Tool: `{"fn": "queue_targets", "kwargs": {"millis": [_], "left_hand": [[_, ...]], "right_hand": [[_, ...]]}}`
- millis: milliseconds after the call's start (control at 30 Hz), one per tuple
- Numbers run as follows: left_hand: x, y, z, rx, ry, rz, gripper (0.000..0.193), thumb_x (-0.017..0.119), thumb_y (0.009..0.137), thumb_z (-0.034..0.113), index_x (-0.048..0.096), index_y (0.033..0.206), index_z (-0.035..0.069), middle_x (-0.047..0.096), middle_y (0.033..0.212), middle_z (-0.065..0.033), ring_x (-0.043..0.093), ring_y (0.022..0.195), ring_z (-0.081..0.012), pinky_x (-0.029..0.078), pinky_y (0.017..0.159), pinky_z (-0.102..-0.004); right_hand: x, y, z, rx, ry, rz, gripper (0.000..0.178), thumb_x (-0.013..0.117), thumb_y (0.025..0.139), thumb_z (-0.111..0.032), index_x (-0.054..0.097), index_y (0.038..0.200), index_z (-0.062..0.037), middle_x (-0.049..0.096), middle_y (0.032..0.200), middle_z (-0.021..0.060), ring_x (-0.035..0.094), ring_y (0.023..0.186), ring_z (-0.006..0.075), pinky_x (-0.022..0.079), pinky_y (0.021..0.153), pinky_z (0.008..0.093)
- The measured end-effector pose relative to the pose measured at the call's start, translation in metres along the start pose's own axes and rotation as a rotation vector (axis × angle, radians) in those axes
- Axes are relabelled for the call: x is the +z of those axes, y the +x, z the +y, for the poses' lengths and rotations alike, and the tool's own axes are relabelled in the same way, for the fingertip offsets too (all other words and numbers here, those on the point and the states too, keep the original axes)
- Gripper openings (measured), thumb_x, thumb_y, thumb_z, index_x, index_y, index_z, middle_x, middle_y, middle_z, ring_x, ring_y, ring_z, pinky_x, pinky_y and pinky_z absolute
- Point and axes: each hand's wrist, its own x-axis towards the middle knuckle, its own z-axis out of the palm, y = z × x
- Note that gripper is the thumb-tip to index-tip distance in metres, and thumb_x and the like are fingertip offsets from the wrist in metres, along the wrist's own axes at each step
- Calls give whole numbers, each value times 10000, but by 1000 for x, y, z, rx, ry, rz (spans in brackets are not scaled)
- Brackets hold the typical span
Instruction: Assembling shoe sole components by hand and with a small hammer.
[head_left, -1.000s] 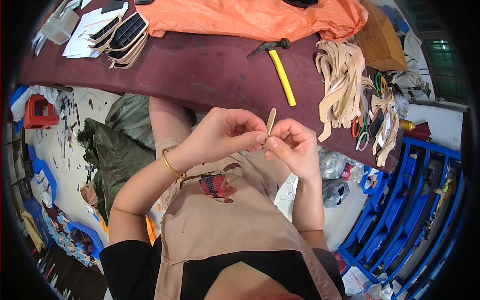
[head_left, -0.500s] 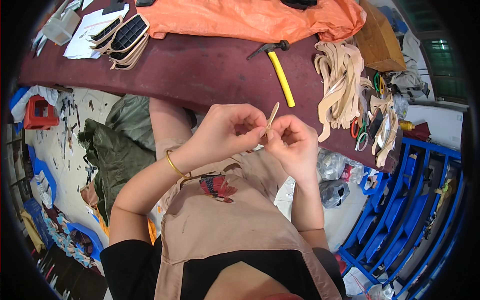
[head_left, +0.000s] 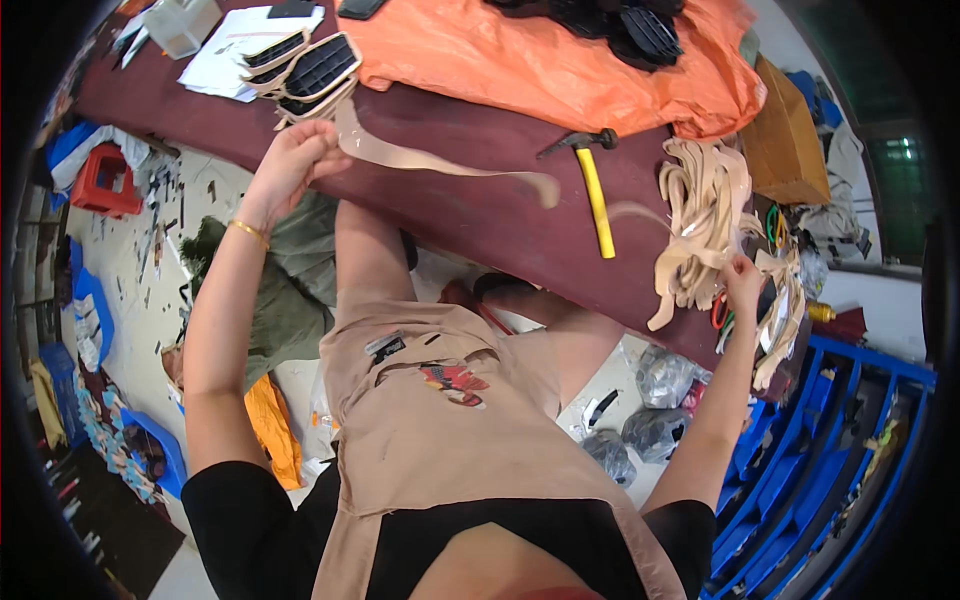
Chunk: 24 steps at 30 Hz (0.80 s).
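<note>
My left hand (head_left: 300, 162) is closed at the table's left front edge, beside a stack of black ribbed pads with beige edging (head_left: 318, 78). Its fingers pinch a beige strip (head_left: 430, 164), whose free end trails rightward over the table. Far to the right, my right hand (head_left: 741, 284) is closed too, over the heap of beige strips (head_left: 704, 190). A thin pale band (head_left: 640, 212), blurred by motion, runs from beside the hammer toward its fingertips. Which part of it the fingers grip is hard to make out. Between the hands lies a hammer with a yellow handle (head_left: 595, 205).
An orange plastic sheet (head_left: 540, 70) covers the table's far side, with black items on it. A brown box (head_left: 786, 140) stands at the right. Scissors with coloured handles (head_left: 776, 226) lie near more strips. Blue racks (head_left: 800, 470) stand right; a red stool (head_left: 108, 182) stands left.
My hands were together over my lap, pinching a small beige strip end. They have swung wide apart, left toward the pads and right toward the strip heap. The view has shifted slightly.
</note>
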Motion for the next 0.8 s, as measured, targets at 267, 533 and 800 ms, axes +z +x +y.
{"fn": "queue_targets", "kwargs": {"millis": [267, 533, 800], "left_hand": [[46, 3, 63, -18, 229, -427, 97, 577, 834, 78, 539, 888, 7, 586, 846, -16, 600, 727, -79, 544, 669, -221], [49, -11, 98, 297, -114, -216, 213, 518, 892, 138, 541, 1016, -34, 618, 957, -95, 633, 849, -164, 530, 779, -300], [5, 13, 65, 60, 385, -561, 177, 589, 829, 111, 614, 941, -23, 647, 879, -57, 622, 740, -137, 522, 668, -262]], "right_hand": [[90, -42, -287, -490, 441, -142, 264, 643, 829, -141, 614, 1066, -26, 625, 895, 61, 571, 798, 82, 467, 690, 228], [171, -79, -391, -449, 754, -1162, 253, 684, 813, -206, 600, 972, -28, 627, 803, 22, 573, 735, 69, 467, 639, 230], [53, -33, -334, -649, 203, -418, 164, 666, 807, -142, 633, 906, -15, 633, 777, 59, 569, 666, 118, 456, 598, 270]]}}
